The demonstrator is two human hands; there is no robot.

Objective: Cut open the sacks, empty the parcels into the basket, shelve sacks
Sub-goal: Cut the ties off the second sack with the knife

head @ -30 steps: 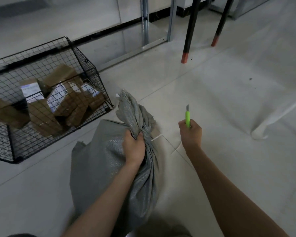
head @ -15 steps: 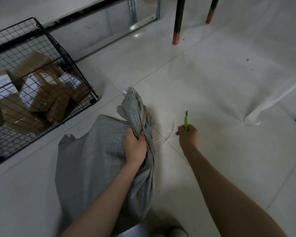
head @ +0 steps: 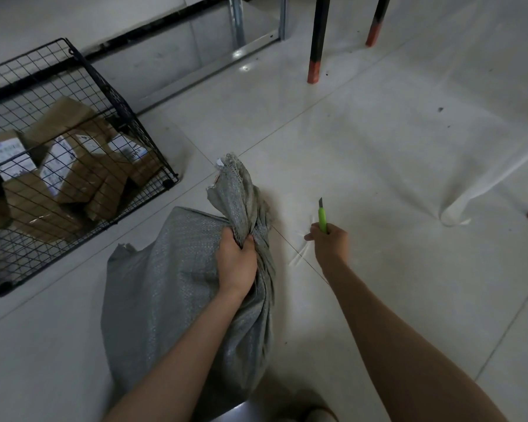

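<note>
Left hand [head: 237, 263] fist-clenched around the bunched neck of the grey woven sack [head: 177, 287], which stands on the floor [head: 378, 184]. Right hand [head: 329, 243] wrapped round a green utility knife [head: 322, 217], blade up, just right of the sack. Wire basket [head: 110, 95] with cardboard parcels [head: 70, 169] sits at left.

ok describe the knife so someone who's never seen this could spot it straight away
Find the grey sack bunched on the pale floor tiles. Just right of it, the right hand grips a slim utility knife, blade pointing away. It's the only bright green thing in view.
</note>
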